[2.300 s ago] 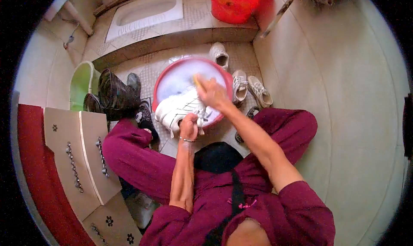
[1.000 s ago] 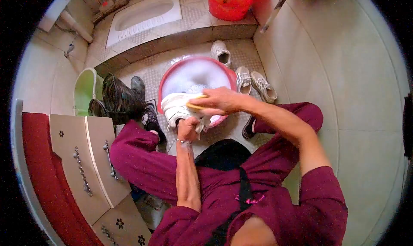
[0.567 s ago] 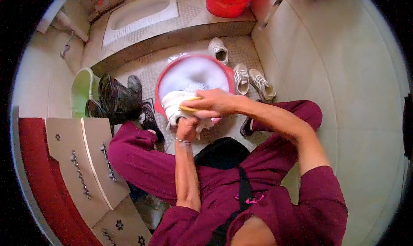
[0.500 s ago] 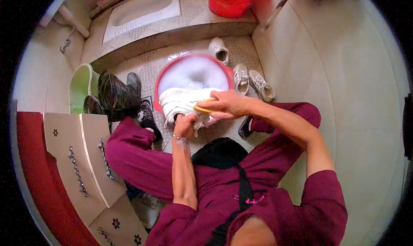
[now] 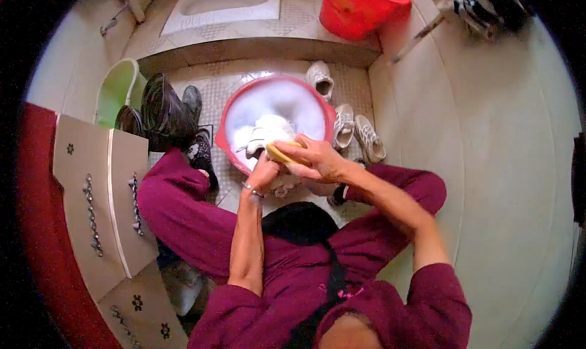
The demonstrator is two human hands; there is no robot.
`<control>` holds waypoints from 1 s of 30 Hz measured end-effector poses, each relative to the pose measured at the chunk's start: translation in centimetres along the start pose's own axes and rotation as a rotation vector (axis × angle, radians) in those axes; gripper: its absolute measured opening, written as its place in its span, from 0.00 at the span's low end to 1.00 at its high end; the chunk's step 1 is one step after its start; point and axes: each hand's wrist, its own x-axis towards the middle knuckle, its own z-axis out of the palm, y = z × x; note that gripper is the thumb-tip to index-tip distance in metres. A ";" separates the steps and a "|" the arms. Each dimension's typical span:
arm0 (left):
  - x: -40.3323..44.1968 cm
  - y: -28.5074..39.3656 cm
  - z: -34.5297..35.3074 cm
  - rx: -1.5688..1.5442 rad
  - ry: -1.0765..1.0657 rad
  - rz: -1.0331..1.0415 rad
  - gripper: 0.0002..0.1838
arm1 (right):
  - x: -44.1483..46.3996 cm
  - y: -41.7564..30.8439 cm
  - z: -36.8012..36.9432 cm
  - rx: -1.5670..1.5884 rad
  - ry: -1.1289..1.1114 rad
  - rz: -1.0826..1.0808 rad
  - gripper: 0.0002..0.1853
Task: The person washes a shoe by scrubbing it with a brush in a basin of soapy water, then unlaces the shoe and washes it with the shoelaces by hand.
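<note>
My left hand is closed on a white shoe, its fingers partly hidden at the shoe's opening. The shoe is tilted over the near part of a pink basin full of white suds. My right hand grips a yellow brush and holds it against the near side of the shoe, just above my left hand. The brush's underside is hidden.
Three pale shoes, one at the back and two at the right, stand beside the basin. Dark boots and a green tub are left. A red bucket sits on the raised step; drawers stand near left.
The shoe has turned, so its white upper now points away over the suds. Both hands have shifted with it, and the brush has moved onto its near side. The camera view has also shifted.
</note>
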 end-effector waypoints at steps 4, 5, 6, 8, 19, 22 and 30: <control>1.4 -2.0 -1.3 0.508 0.288 0.508 0.23 | 1.2 0.2 0.8 0.097 0.143 0.073 0.27; 1.7 -2.7 -2.0 0.504 0.304 0.518 0.23 | 1.4 0.3 1.2 0.094 0.133 0.056 0.27; 1.5 -2.3 -1.8 0.596 0.344 0.469 0.24 | 1.2 0.3 1.7 0.141 0.171 0.074 0.27; 0.9 -1.9 -1.1 0.700 0.357 0.400 0.26 | 0.9 0.7 2.6 0.221 0.247 0.106 0.26; 0.6 -0.8 -2.3 0.456 0.352 0.467 0.26 | 5.1 1.1 3.4 -0.129 0.235 0.089 0.26; 1.4 -2.1 -1.5 0.622 0.398 0.535 0.25 | 2.9 0.5 3.2 -0.092 0.371 0.114 0.26; 2.0 -2.0 -2.6 0.844 0.469 0.452 0.29 | 8.4 0.9 0.7 -0.280 0.224 0.351 0.26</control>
